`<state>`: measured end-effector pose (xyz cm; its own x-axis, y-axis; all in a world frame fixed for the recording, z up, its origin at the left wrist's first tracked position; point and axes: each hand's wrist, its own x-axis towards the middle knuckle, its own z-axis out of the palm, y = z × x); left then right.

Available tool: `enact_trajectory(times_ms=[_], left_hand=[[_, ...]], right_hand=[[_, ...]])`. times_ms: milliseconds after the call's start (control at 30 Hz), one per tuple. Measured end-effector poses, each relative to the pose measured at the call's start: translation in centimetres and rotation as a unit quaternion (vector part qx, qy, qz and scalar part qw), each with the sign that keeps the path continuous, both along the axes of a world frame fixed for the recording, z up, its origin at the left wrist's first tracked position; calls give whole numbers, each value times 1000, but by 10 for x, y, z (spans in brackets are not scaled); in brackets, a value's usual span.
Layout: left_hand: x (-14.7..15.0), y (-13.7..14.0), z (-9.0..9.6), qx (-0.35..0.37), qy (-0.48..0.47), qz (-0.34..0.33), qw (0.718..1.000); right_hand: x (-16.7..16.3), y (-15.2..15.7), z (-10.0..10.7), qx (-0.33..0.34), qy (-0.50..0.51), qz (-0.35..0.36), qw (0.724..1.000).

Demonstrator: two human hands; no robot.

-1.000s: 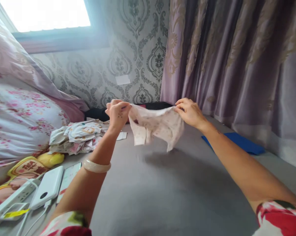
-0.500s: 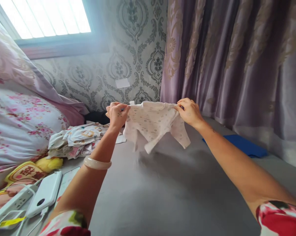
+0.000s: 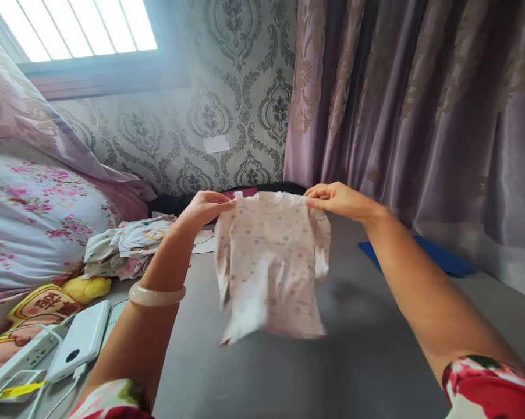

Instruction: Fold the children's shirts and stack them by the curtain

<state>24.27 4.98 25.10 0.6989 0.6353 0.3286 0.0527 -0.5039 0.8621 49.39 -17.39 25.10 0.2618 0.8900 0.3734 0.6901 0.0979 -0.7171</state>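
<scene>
A small pale pink baby shirt with a fine print hangs between my hands above the grey sheet. My left hand pinches its left shoulder, close to a little white tag. At the opposite shoulder, my right hand is closed on the cloth with thumb and fingers. Both sleeves droop at the sides, and the lower hem is blurred by motion and flares out over the sheet.
To the left lies a pile of baby clothes. Nearer are a yellow plush toy, a white power bank, a phone partly behind my forearm, and a power strip with cables. A blue folded item lies right, before purple curtains.
The shirt has swung from bunched and lifted to hanging down at fuller length. Both hands have come slightly lower and keep their grip on the shoulders.
</scene>
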Motion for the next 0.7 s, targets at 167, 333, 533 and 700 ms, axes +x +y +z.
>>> enact_trajectory(times_ms=[167, 333, 533, 700], left_hand=[[3, 0, -4, -53, 17, -93, 994], [2, -1, -7, -67, -2, -101, 993], [7, 1, -9, -71, -5, -79, 994], [11, 3, -11, -71, -5, -57, 996]], right_hand=[[2, 0, -4, -12, 13, 28, 999], [5, -4, -4, -28, 37, 54, 997], [12, -7, -4, -40, 55, 57, 996], [17, -6, -6, -31, 64, 19, 997]])
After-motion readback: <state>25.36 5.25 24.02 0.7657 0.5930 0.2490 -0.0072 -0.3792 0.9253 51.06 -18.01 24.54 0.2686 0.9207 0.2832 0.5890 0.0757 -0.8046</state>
